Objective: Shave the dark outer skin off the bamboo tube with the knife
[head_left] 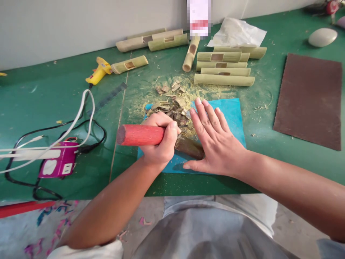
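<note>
My left hand (160, 142) is wrapped around the thick wooden handle of a red-handled knife (140, 135), which points left out of the fist. A dark, flat piece (190, 148), apparently its blade, extends right from the fist toward my right hand (215, 142). That hand is open, fingers stretched forward, over the blade's far end; its palm hides whether it touches. Beneath both hands lies a blue sheet (231, 115). Brown bamboo chips (176, 108) and pale sawdust are heaped on and behind the sheet, just beyond my left hand.
Behind stand several cut bamboo tubes (223, 80) with square openings. Left are a yellow hot glue gun (98, 73), a purple power socket (58, 162) and tangled cables. A brown sheet (309, 100) and a white oval object (322, 37) lie right on the green table (258, 169).
</note>
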{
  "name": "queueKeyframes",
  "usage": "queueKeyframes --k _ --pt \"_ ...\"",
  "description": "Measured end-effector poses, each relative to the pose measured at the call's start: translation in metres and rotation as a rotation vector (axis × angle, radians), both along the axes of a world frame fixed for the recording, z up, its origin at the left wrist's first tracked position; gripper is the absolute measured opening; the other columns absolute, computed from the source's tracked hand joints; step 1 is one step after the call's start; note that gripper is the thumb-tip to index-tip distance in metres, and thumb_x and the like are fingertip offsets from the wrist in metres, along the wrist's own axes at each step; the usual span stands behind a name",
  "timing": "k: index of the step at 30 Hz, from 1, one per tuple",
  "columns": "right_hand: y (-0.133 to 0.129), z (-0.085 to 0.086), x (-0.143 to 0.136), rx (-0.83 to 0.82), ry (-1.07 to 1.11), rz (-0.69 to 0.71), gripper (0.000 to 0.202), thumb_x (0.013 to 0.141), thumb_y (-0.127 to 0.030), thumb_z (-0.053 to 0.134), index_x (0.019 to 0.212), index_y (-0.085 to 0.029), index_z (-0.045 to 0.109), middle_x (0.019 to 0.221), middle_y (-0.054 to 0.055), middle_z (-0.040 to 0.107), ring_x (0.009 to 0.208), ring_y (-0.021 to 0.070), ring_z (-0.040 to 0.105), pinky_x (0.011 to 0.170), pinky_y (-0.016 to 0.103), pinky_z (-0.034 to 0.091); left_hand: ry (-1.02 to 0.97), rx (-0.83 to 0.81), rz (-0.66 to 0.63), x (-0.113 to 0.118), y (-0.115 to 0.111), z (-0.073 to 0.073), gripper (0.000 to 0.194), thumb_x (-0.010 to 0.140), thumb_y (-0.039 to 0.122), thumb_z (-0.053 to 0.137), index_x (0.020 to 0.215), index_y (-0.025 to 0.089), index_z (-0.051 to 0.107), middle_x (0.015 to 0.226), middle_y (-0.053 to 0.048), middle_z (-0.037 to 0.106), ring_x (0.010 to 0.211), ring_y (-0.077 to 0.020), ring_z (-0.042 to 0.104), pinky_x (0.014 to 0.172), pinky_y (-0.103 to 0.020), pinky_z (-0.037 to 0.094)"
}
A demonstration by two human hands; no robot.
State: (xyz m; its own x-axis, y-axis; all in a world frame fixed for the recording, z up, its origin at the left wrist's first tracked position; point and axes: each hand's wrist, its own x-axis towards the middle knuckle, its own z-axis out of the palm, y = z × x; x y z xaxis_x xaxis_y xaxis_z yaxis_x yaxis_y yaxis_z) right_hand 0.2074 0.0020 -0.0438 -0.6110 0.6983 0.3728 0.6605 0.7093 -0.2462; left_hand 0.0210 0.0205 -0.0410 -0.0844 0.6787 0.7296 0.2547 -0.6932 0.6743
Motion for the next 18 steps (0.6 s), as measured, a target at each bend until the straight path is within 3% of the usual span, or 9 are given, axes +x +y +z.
queueKeyframes --k 6,9,18 --pt "0.0002 -0.0012 0.0009 0.045 -0.009 0.001 0.119 0.089 -0.088 0.034 0.166 -0.001 0.007 0.172 0.027 0.02 0.163 0.0397 0.013 0.13 0.059 0.011 0.0 0.03 0.011 0.0009 0.0023 -0.0001 0.027 0.098 0.031 0.064 0.074 0.02 0.057 0.061 0.003 0.061 0.053 -0.01 0.053 0.055 -0.027 0.045" --pt "0.0 -0.0011 0.0007 0.075 -0.023 -0.01 0.122 0.086 -0.09 0.04 0.165 0.0 0.013 0.172 0.027 0.022 0.162 0.0411 0.015 0.13 0.057 0.01 0.004 0.013 0.021 0.0008 0.0021 -0.0003 0.027 0.097 0.03 0.064 0.074 0.02 0.057 0.061 0.003 0.062 0.054 -0.0104 0.054 0.056 -0.028 0.046" --pt "-0.0007 0.0029 0.0 0.056 -0.038 0.001 0.117 0.085 -0.081 0.054 0.164 -0.002 0.019 0.172 0.027 0.021 0.161 0.0428 0.016 0.128 0.06 0.01 0.018 0.002 0.014 0.0004 0.0015 0.0011 0.027 0.097 0.031 0.064 0.073 0.019 0.057 0.063 0.003 0.062 0.055 -0.0099 0.054 0.057 -0.027 0.046"
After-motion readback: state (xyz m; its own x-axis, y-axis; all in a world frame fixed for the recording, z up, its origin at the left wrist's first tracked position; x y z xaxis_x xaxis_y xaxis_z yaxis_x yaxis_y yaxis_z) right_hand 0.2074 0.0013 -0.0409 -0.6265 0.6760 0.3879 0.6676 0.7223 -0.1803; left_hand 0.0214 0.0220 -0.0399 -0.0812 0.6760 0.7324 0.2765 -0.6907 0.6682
